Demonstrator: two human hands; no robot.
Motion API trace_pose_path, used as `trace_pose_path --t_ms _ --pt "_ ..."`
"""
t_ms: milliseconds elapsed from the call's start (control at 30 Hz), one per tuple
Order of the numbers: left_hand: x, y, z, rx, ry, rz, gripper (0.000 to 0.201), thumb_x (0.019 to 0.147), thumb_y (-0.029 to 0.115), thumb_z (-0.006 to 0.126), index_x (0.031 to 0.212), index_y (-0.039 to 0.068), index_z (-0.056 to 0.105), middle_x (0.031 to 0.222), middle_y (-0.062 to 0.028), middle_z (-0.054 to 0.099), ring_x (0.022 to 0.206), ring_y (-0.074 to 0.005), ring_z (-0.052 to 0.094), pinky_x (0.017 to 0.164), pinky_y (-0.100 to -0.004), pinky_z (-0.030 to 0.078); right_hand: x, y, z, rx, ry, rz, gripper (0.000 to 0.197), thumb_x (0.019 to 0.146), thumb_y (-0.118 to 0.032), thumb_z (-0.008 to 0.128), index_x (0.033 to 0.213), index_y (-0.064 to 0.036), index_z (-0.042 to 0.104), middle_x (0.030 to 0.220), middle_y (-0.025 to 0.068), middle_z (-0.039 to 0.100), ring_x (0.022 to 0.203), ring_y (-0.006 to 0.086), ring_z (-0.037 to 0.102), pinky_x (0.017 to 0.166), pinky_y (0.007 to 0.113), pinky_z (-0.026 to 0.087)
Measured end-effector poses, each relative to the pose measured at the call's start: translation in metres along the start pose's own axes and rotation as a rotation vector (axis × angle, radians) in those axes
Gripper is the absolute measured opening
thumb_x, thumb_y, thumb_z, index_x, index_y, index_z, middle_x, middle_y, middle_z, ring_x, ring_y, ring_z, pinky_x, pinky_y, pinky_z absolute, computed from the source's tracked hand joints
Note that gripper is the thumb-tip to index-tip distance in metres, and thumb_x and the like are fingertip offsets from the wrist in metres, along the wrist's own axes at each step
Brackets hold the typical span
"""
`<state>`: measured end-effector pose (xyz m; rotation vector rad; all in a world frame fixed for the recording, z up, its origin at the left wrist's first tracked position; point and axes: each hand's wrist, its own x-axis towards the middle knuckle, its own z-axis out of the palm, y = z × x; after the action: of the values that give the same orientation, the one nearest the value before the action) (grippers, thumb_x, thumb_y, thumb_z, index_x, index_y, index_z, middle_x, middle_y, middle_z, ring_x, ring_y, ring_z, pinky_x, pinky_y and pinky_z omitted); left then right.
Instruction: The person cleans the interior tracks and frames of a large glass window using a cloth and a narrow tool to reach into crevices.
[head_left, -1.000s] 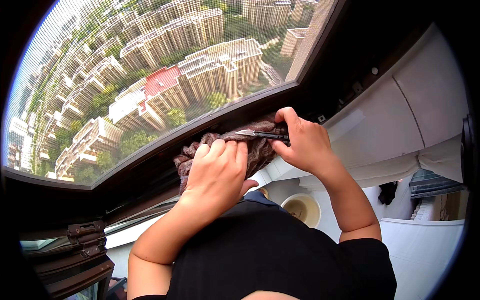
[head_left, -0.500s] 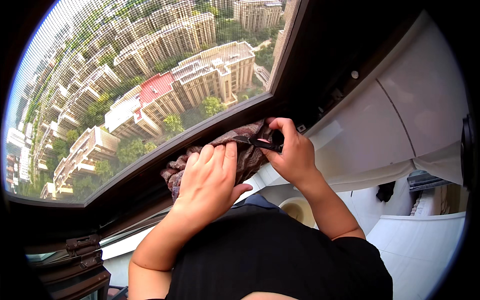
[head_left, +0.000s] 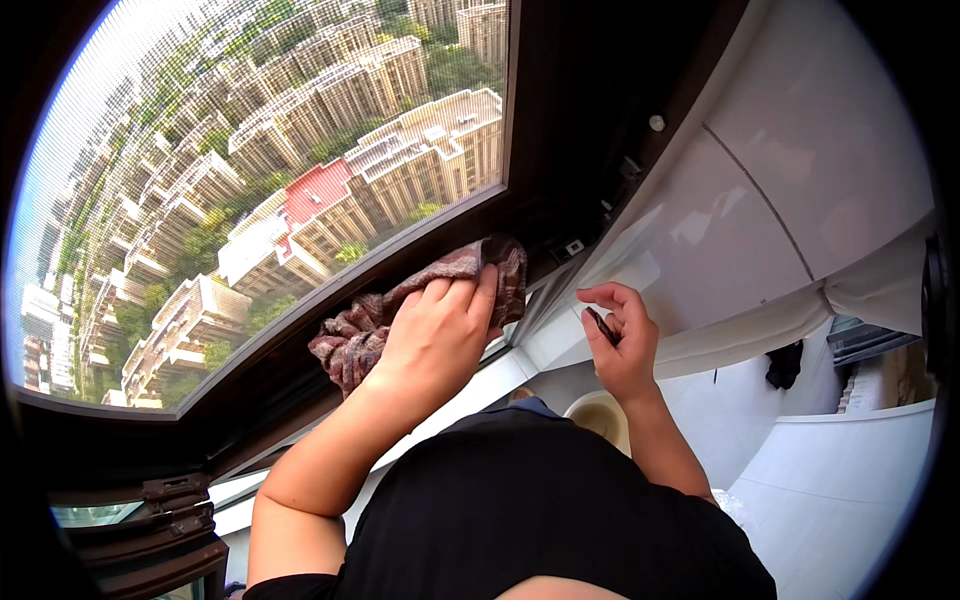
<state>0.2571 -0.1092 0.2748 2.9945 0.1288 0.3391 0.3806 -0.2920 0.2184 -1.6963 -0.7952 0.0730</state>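
My left hand (head_left: 435,325) grips a crumpled brown-and-pink patterned cloth (head_left: 355,340) against the dark window frame (head_left: 300,320). Its fingertips reach into the folds and partly disappear there. Away from the cloth, to the right, my right hand (head_left: 625,345) is raised in front of the white wall panels. Between its thumb and curled fingers is a small, slim dark object (head_left: 602,325); most of it is hidden in the hand, so its kind does not show.
A screened window (head_left: 270,180) on the left overlooks tall buildings. A pale bucket (head_left: 600,415) stands below, partly behind my body. White panels (head_left: 780,190) rise at the right, with a black cloth-like item (head_left: 785,365) lower down. A brown hinged frame (head_left: 165,520) is at lower left.
My right hand has come away from the cloth, moving right and down with the dark object. The left hand stays on the cloth, whose right end now hangs folded over.
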Motion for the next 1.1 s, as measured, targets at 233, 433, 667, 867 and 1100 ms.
trace_pose_path --t_ms 233,433,667,867,1100 --pt "-0.005 -0.004 0.001 -0.055 0.248 -0.093 0.012 0.075 0.004 0.059 0.087 0.003 0.057 0.087 -0.0127 0.058 0.084 -0.0294 0.056 0.073 -0.0352 0.047 0.003 0.013 -0.004 0.081 -0.022 -0.024 0.021 0.079 0.005 0.058 0.099 0.0019 0.052 0.088 0.0118 0.066 0.051 0.0016 0.049 0.049 0.016 0.038" --pt "0.013 0.0 -0.002 -0.518 0.754 -0.402 0.008 0.088 0.005 0.054 0.092 0.0 0.057 0.076 -0.012 0.061 0.067 -0.0232 0.059 0.065 -0.0293 0.047 0.01 0.008 0.007 0.307 -0.084 0.015 0.025 0.078 0.009 0.053 0.102 0.002 0.052 0.084 0.0097 0.065 0.082 0.0132 0.064 0.074 0.022 0.049" --pt "0.07 0.009 0.019 -0.06 0.793 -0.054 0.01 0.078 0.007 0.059 0.088 0.004 0.061 0.096 -0.0085 0.059 0.092 -0.0243 0.056 0.08 -0.0338 0.042 0.02 -0.008 0.017 0.341 -0.124 -0.096 0.014 0.085 -0.001 0.053 0.099 -0.0002 0.052 0.076 0.0062 0.064 0.073 0.0093 0.062 0.061 0.019 0.043" --pt "0.064 0.025 0.027 0.266 0.325 -0.144 0.032 0.073 0.021 0.063 0.102 0.007 0.061 0.11 -0.0027 0.057 0.111 -0.0172 0.045 0.09 -0.0348 0.032 0.011 0.003 0.007 0.325 -0.139 -0.025 0.022 0.079 0.006 0.053 0.101 0.0013 0.053 0.075 0.0093 0.065 0.074 0.0136 0.065 0.067 0.023 0.05" --pt "0.062 0.03 0.027 0.24 0.224 -0.064 0.058 0.076 0.024 0.06 0.128 0.004 0.044 0.126 -0.008 0.048 0.116 -0.0227 0.037 0.09 -0.036 0.025 0.009 0.01 0.01 0.348 -0.133 -0.053 0.022 0.08 0.006 0.053 0.101 0.0019 0.052 0.074 0.008 0.063 0.073 0.013 0.064 0.067 0.023 0.049"
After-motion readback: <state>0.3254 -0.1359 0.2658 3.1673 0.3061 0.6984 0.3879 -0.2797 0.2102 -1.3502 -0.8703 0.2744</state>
